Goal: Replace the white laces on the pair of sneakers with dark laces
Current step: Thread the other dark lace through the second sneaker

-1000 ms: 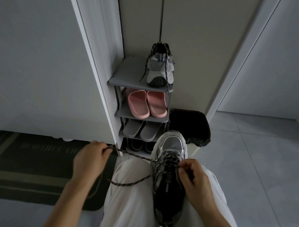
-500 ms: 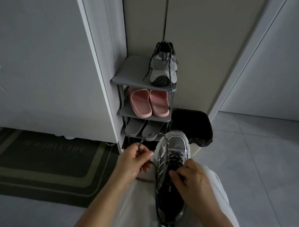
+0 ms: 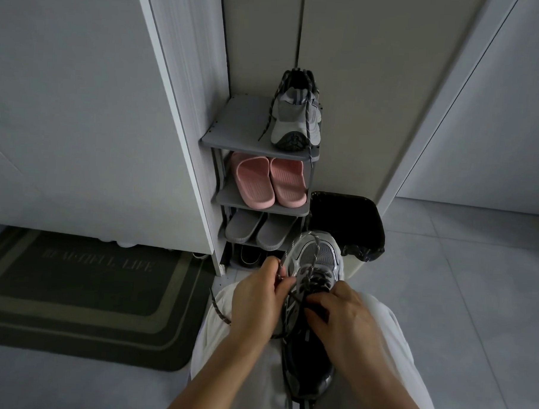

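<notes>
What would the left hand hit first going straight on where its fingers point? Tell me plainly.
Most likely the sneaker on the lap: the left hand, pinching the dark lace, points forward-right at its side, nearly touching. Depth is unclear; it might slip past the toe toward the shoe rack.

The light is dim and cool. A narrow grey shoe rack stands in a corner, between a pale grey panel on the left and tall beige doors behind it. Pink slippers sit on its second shelf and grey slippers on the shelf below; the lowest level is too dark to make out. Just beside the rack on the right stands a bin lined with a black bag. Large grey tiles cover the floor. A dark doormat with pale borders and faint lettering lies on the left.
</notes>
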A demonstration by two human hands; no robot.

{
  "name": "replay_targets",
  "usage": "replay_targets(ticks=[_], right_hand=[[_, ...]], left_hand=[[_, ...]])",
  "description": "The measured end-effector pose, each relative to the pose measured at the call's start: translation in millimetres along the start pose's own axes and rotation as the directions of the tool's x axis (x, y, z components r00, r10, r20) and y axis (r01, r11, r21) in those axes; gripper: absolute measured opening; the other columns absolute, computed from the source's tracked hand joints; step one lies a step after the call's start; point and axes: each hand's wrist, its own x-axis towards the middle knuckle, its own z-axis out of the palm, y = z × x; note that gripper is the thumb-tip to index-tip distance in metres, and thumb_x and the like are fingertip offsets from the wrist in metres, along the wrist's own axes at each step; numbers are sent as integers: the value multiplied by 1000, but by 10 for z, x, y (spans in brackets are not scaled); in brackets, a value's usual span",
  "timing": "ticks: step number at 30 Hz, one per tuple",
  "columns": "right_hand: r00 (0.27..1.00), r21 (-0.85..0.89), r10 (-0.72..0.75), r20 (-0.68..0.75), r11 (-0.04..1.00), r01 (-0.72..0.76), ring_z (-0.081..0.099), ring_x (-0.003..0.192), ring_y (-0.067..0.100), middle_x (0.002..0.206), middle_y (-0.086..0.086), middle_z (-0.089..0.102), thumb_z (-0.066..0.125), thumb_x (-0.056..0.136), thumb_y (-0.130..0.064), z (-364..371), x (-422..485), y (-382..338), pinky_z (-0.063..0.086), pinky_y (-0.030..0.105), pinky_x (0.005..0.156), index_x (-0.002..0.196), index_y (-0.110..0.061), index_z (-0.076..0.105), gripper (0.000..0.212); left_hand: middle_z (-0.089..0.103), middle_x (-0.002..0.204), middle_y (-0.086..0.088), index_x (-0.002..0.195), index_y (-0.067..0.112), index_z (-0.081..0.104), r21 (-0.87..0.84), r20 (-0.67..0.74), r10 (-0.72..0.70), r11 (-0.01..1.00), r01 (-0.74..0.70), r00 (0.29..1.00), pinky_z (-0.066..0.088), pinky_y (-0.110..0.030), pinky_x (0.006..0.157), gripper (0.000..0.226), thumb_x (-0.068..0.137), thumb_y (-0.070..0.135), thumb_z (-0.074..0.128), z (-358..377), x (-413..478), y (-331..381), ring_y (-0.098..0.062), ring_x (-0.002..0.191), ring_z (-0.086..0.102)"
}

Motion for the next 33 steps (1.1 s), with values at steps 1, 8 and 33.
replay_targets(ticks=[1, 8, 33], right_hand=[[1000, 14, 17, 10, 1000, -17, 57, 90, 21, 89, -2, 55, 67, 81, -27, 33, 3, 10, 43, 20, 71, 98, -25, 72, 18], [999, 50, -8, -39, 999, 10, 54, 92, 17, 91, -5, 50, 66, 82, -25, 68, 8, 41, 42, 23, 75, 103, -26, 71, 22], [996, 216, 91, -7, 973, -87, 53, 77, 9, 81, -15, 45, 64, 83, -25, 102, 72, 56, 44, 22, 73, 93, -23, 73, 14]], left_hand=[[43, 55, 14, 79, 22, 42, 12, -16, 10, 1000, -10, 1000, 30, -12, 45, 22, 86, 29, 61, -4, 1, 5, -1, 48, 42], [42, 54, 16, 78, 19, 44, 39, -79, 32, 999, -29, 996, 37, -21, 49, 21, 86, 27, 62, -70, 55, -50, -1, 48, 43], [64, 60, 7, 68, 23, 67, -397, 289, -266, 841, 368, 920, 46, -16, 60, 21, 77, 5, 69, -77, -16, -99, -2, 54, 57]])
